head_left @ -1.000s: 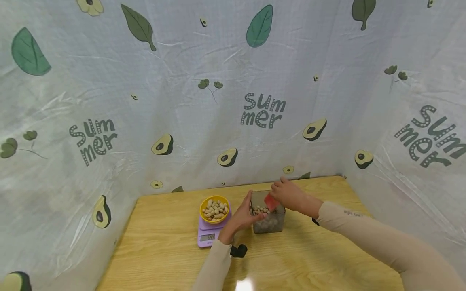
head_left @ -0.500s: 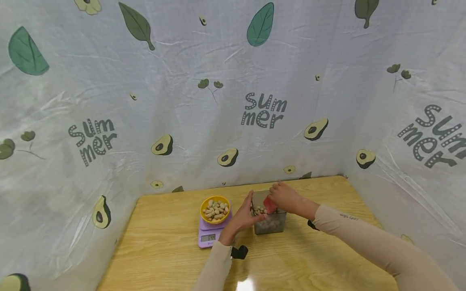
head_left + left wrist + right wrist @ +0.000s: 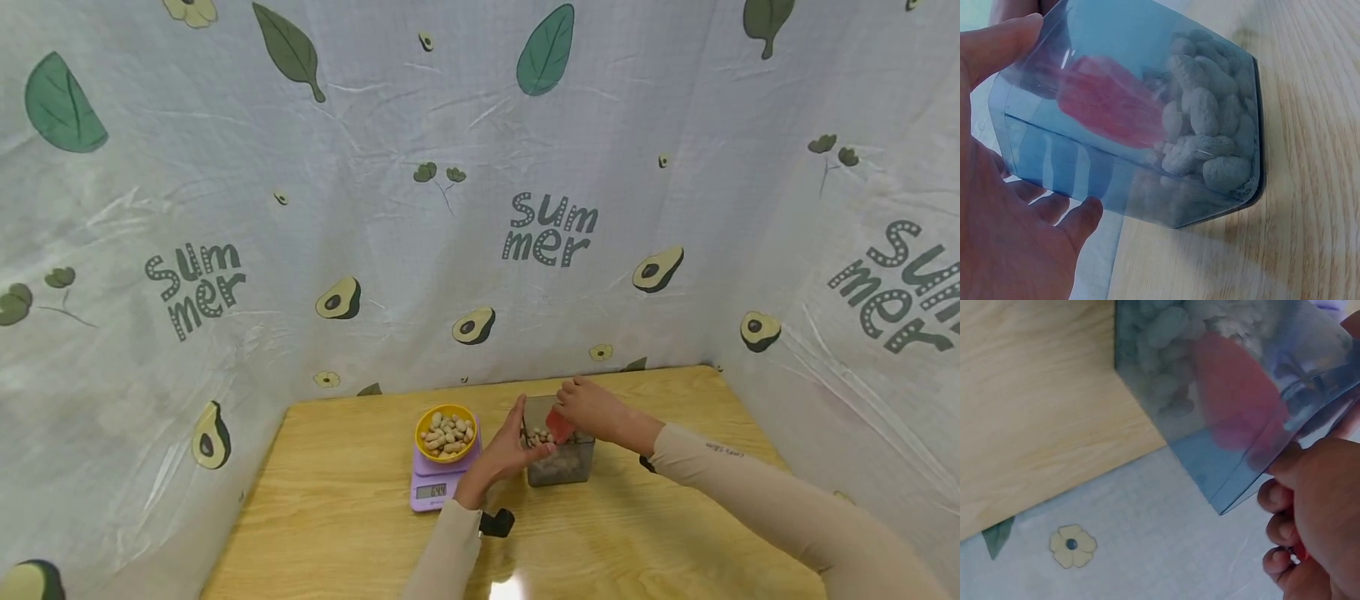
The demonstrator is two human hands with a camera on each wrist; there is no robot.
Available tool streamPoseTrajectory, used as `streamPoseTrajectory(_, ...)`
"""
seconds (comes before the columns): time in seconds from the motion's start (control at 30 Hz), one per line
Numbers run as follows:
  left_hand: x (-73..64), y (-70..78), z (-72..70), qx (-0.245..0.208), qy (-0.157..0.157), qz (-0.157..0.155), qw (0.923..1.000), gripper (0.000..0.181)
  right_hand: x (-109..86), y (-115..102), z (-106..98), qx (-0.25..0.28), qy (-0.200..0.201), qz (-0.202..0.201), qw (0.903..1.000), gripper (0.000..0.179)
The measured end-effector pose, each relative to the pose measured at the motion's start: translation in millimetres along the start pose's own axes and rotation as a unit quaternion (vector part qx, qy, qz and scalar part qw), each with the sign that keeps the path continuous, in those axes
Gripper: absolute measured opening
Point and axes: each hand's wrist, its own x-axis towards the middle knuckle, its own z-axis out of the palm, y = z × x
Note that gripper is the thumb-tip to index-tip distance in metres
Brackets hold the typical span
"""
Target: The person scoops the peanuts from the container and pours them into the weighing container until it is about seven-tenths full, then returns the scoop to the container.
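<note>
A clear, smoky plastic container (image 3: pixel 558 472) stands on the table with peanuts (image 3: pixel 1200 119) in its bottom. My left hand (image 3: pixel 504 454) holds it from the left side, thumb over the near wall and fingers spread along the other wall. From the right, my right hand (image 3: pixel 597 411) reaches over the rim and grips a red scoop (image 3: pixel 558 426) by its handle. Inside the container, the scoop's blade (image 3: pixel 1110 103) slants down with its tip against the peanuts. The right wrist view shows curled fingers (image 3: pixel 1282 531) around the handle, which is mostly hidden.
Left of the container, a yellow bowl (image 3: pixel 418 447) of peanuts sits on a purple kitchen scale (image 3: pixel 424 468) whose display is lit. The wooden table (image 3: pixel 337 492) ends at the back against a printed cloth (image 3: pixel 405 333).
My right hand has dipped slightly and shifted a little left relative to the container, bringing the scoop along. My left hand keeps its hold. The whole head view has shifted slightly.
</note>
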Motion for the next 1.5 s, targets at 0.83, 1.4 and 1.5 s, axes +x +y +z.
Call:
streamPoseTrajectory(0.83, 1.1, -3.3, -1.0, -0.015, 0.009, 0.009, 0.9998, 0.108, 10.6, -3, 1, 0.051, 0.002, 0.012, 0.9986, 0.018)
streamPoseTrajectory(1.4, 0.1, -1.6, 0.1, -0.003, 0.008, 0.005, 1.0000, 0.112, 13.4, -7, 10, 0.156, 0.013, 0.003, 0.9876, 0.008)
streamPoseTrajectory(1.5, 0.6, -1.6, 0.2, -0.003, 0.006, 0.001, 1.0000, 0.111, 14.9, -7, 10, 0.172, 0.010, 0.008, 0.9851, 0.006)
